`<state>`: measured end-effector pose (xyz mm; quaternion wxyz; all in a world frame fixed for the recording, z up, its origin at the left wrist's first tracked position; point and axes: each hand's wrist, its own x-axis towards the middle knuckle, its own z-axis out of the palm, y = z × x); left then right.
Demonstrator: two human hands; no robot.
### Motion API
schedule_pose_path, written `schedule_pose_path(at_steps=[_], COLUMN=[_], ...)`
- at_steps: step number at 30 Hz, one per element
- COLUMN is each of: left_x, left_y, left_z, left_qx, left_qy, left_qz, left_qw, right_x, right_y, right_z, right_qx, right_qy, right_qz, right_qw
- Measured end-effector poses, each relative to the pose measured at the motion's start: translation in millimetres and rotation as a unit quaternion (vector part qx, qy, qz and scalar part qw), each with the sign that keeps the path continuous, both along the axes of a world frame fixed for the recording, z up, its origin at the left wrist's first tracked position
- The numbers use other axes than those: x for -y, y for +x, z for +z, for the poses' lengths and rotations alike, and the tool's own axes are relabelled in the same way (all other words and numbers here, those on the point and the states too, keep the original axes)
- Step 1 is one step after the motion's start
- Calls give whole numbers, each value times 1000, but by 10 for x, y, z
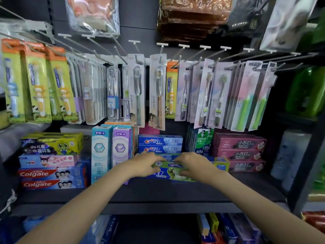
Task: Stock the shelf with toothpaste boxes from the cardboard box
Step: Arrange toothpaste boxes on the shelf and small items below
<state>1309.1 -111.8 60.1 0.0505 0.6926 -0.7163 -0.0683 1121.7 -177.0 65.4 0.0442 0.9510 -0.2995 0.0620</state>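
Observation:
Both of my hands rest on green and blue Crest toothpaste boxes (168, 172) lying flat in the middle of the dark shelf (158, 192). My left hand (143, 165) grips the left end of the top green box, and my right hand (190, 166) grips it toward the right. Two blue Crest boxes (160, 145) are stacked behind them. The cardboard box is out of view.
Red Colgate boxes (51, 178) are stacked at left, with upright pale blue and purple boxes (112, 152) beside them. Pink boxes (241, 154) and Darlie boxes (204, 143) stand at right. Packaged toothbrushes (139, 90) hang on hooks above. More boxes lie on the lower shelf (228, 229).

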Motion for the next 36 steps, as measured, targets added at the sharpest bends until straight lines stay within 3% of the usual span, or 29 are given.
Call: schedule_pose_path(at_steps=[2,5,7,11,15,18,36], left_x=[-14,1,18,141,264,364,716], left_y=[-20,-18,26,218,271,308,357], left_z=[37,64,-22,-476,-778,-870,-917], left_qx=[4,8,6,-9,-28,-28,-71], left_qy=[-98,-315,-351,-319,-175,-122,-44], left_qz=[16,34,35,60,125,149,211], left_qw=[995,948,936,946,976,981,974], right_x=[145,449,647,996,1265,1398,1636], right_y=[46,121,210,484,770,890,1045], right_z=[88,251,301,212,7,-112,-389], right_qx=[34,78,72,21,-3,9,-32], right_qy=[-4,-85,-120,-93,-21,18,58], right_qz=[1,-31,-55,-75,-82,-68,-43], right_qw=[999,993,989,993,996,997,997])
